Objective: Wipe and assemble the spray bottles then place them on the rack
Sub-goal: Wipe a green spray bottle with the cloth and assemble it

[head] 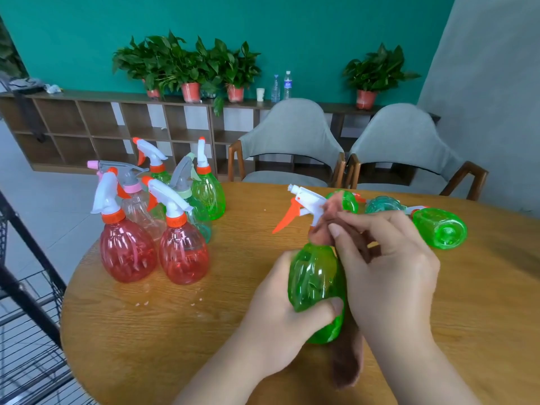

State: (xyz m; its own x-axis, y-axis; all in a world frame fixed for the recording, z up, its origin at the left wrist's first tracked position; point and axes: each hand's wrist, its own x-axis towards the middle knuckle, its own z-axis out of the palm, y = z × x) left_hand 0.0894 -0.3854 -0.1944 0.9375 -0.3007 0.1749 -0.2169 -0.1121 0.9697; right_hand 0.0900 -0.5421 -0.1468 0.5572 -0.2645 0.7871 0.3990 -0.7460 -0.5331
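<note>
1. The bare left forearm crosses the near edge of the round wooden table (146, 331) and angles up towards the right.
2. The left hand (280, 311) wraps the lower body of the translucent green plastic spray bottle (315, 276) from the left, with the thumb pressed across its front.
3. The bare right forearm rises from the bottom right.
4. The right hand (388, 273) sits above and to the right of the left. Its fingers are curled, pinching the brown fuzzy cloth (347, 366) at the bottle's neck.
</note>
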